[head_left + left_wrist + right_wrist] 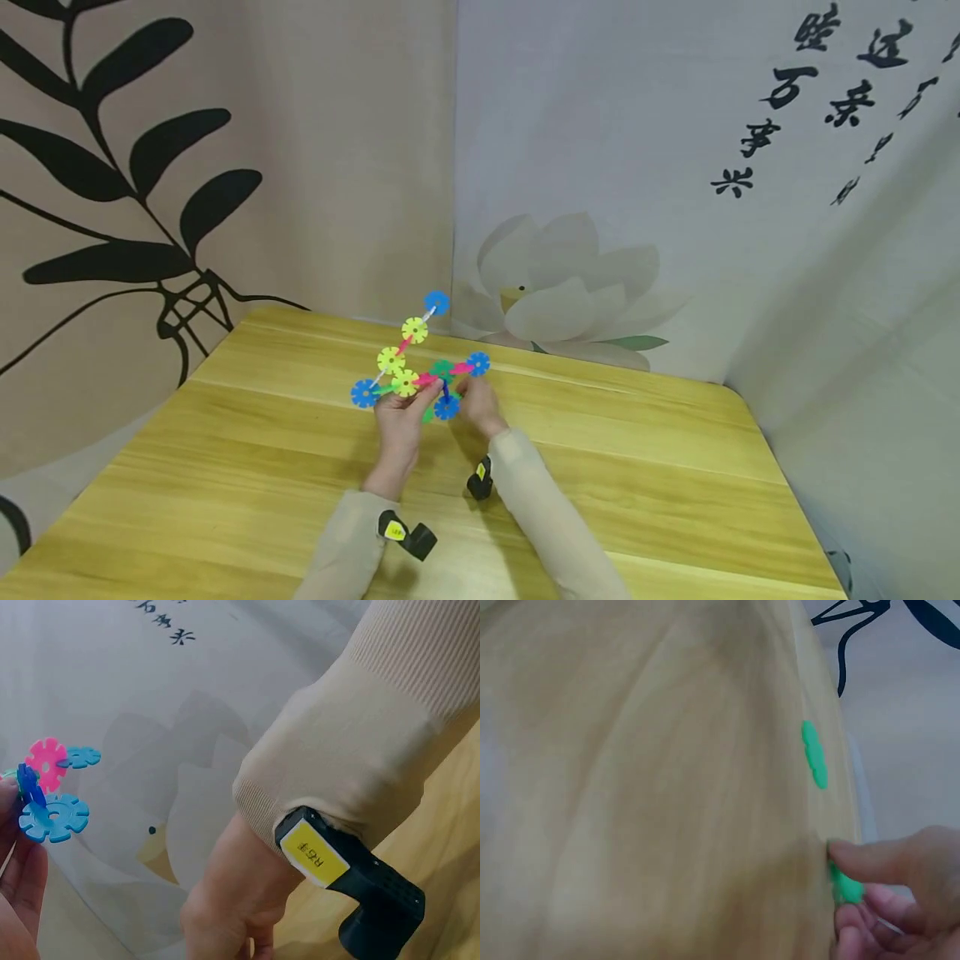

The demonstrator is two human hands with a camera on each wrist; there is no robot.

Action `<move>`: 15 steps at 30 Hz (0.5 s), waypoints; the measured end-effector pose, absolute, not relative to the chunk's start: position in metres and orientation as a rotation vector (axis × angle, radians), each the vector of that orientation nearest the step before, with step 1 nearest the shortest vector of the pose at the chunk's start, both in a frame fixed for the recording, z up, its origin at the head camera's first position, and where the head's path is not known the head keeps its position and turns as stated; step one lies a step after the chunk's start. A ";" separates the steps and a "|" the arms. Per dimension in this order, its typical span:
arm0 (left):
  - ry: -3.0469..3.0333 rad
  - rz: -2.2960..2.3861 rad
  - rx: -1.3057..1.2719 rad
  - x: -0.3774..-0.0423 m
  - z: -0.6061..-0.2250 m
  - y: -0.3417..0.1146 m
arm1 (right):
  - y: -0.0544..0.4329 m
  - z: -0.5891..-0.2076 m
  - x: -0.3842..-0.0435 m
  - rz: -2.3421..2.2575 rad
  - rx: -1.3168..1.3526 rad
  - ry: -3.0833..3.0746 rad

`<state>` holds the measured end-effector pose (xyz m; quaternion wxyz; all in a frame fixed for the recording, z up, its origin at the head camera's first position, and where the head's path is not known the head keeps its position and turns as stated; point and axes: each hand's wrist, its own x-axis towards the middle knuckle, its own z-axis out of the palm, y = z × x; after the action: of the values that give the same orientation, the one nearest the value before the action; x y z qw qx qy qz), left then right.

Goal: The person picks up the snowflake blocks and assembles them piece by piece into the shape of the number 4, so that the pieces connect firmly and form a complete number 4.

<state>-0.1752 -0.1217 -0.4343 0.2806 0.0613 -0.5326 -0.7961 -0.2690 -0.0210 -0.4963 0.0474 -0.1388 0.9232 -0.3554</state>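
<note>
My left hand (400, 427) grips a chain of joined plastic snowflake discs, pinching it between thumb and fingers over the table. Blue, yellow, pink, green and white discs make up the chain, and a branch with yellow discs (414, 330) slants up to a blue disc (437, 302). In the left wrist view, a light blue disc (69, 817) and a pink disc (46, 765) stick out beyond the fingertips. Low at the tabletop, my right hand (907, 885) pinches a green snowflake disc (847, 886) by thumb and fingers. Another green disc (814, 755) lies close by.
The wooden table (637, 467) stretches around both hands. A printed cloth backdrop (360, 167) rises behind its far edge, with a lotus and dark leaves on it. Black wrist cameras (408, 535) sit on both sleeves.
</note>
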 end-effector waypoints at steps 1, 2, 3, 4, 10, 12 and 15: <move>-1.428 -2.132 0.161 -0.175 -0.434 -0.121 | -0.019 -0.497 -0.270 -1.132 -0.406 2.795; -1.425 -2.132 0.156 -0.175 -0.434 -0.121 | -0.017 -0.498 -0.270 -1.192 -0.400 2.782; -1.425 -2.133 0.155 -0.175 -0.434 -0.121 | -0.015 -0.499 -0.271 -1.250 -0.394 2.765; -1.428 -2.130 0.154 -0.175 -0.434 -0.121 | -0.012 -0.501 -0.270 -1.326 -0.388 2.743; -1.437 -2.133 0.157 -0.174 -0.433 -0.121 | 0.009 -0.509 -0.267 -1.669 -0.380 2.675; -1.433 -2.140 0.153 -0.173 -0.434 -0.121 | 0.013 -0.486 -0.255 -1.693 -0.272 2.643; -1.427 -2.136 0.142 -0.174 -0.435 -0.121 | 0.025 -0.462 -0.246 -1.783 -0.229 2.571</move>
<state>-0.1736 -0.1210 -0.4352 0.2804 0.0529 -0.5324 -0.7969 -0.2456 0.0248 -0.4624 0.0024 -0.0729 0.8196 -0.5683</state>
